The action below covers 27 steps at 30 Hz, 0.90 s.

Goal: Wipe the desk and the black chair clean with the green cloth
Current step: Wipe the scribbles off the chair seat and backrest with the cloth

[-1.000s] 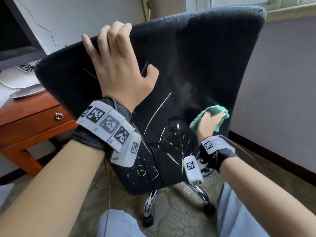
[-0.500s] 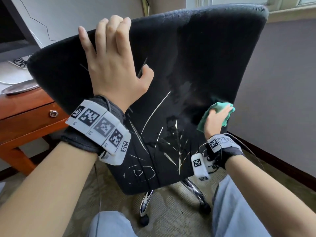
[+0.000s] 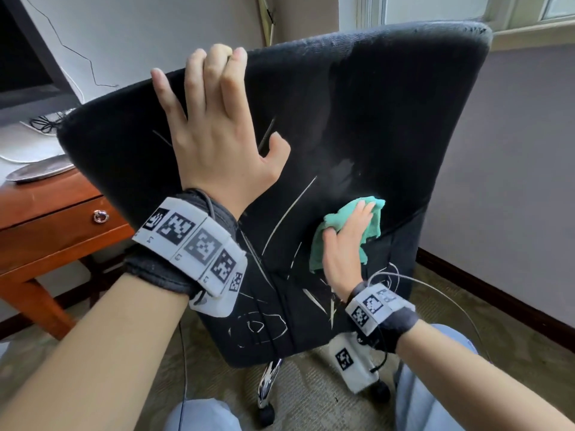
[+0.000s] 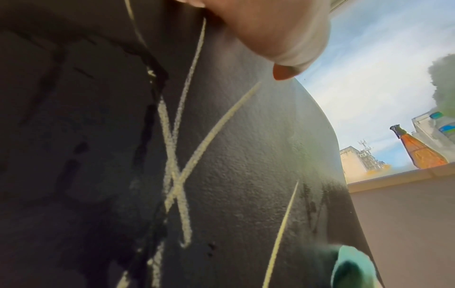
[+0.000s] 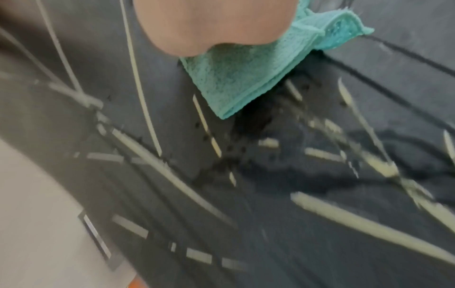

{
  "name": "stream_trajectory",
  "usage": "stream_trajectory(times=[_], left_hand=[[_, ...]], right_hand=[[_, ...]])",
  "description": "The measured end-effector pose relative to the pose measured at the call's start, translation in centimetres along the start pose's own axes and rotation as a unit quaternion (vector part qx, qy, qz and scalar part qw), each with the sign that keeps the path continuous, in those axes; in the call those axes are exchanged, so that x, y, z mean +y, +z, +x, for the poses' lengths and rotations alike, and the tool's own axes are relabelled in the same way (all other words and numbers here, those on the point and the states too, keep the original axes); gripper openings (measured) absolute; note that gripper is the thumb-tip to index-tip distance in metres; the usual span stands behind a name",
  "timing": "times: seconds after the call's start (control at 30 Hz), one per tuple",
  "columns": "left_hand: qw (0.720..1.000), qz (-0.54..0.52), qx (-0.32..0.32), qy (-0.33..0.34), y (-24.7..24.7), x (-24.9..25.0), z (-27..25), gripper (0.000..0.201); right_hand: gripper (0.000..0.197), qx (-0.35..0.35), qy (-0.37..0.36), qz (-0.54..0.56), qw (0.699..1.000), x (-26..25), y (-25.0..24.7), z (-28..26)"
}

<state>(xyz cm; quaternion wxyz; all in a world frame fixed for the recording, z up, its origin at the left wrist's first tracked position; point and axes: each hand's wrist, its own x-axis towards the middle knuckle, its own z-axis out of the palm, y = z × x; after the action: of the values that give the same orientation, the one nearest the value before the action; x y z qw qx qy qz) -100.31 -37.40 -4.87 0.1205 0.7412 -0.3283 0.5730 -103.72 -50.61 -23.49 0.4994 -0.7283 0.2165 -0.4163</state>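
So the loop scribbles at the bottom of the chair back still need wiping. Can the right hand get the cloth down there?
Probably yes. The right hand presses the green cloth on the chair back just above the chalk loops, with nothing in between.

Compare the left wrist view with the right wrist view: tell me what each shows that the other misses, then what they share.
Only the left wrist view shows the window sill with an orange bottle on it, buildings and sky beyond, and the left hand on the chair. Only the right wrist view shows the right hand pressing the cloth, and dashed, broken marks lower down. Both show the black chair back, pale chalk-like lines and the green cloth.
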Motion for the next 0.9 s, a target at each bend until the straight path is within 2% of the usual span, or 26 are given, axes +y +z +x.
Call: stream_trajectory(times=[0.13, 0.2, 0.3, 0.37, 0.47, 0.57, 0.63, 0.73, 0.8, 0.9], left_hand=[[1.000, -0.009, -0.003, -0.003, -0.1, 0.2, 0.0, 0.068], [1.000, -0.011, 0.000, -0.012, -0.2, 0.5, 0.1, 0.067], [1.000, -0.009, 0.011, -0.020, -0.1, 1.0, 0.1, 0.066], [0.999, -0.015, 0.017, -0.029, -0.1, 1.2, 0.0, 0.066], [0.999, -0.024, 0.019, -0.037, -0.1, 1.2, 0.1, 0.067], [0.999, -0.023, 0.014, -0.033, -0.2, 0.7, 0.1, 0.067], [0.999, -0.025, 0.008, -0.033, -0.4, 0.5, 0.0, 0.066], [0.999, -0.027, -0.004, -0.032, -0.6, 0.4, 0.0, 0.066], [0.999, -0.029, -0.012, -0.028, -0.8, 0.2, 0.0, 0.066], [0.999, -0.026, -0.016, -0.016, -0.8, -0.1, 0.0, 0.065]], right_hand=[[0.081, 0.109, 0.005, 0.049, 0.993, -3.0, -3.4, 4.6], [0.075, 0.160, 0.025, 0.089, 0.983, -4.6, -4.4, 6.8], [0.068, 0.201, 0.052, 0.119, 0.971, -7.1, -4.1, 7.2], [0.070, 0.198, 0.038, 0.118, 0.972, -7.8, -2.6, 6.3], [0.072, 0.170, -0.033, 0.051, 0.984, -6.2, 0.3, 3.5], [0.070, 0.093, -0.097, -0.057, 0.989, -1.5, 1.7, 0.6], [0.066, 0.034, -0.125, -0.136, 0.982, 1.6, 1.6, -0.7], [0.065, -0.009, -0.155, -0.188, 0.970, 3.3, 0.3, -0.3], [0.066, 0.009, -0.163, -0.178, 0.971, 2.3, -1.1, 1.2], [0.071, 0.103, -0.111, -0.083, 0.985, -1.0, -3.5, 5.2]])
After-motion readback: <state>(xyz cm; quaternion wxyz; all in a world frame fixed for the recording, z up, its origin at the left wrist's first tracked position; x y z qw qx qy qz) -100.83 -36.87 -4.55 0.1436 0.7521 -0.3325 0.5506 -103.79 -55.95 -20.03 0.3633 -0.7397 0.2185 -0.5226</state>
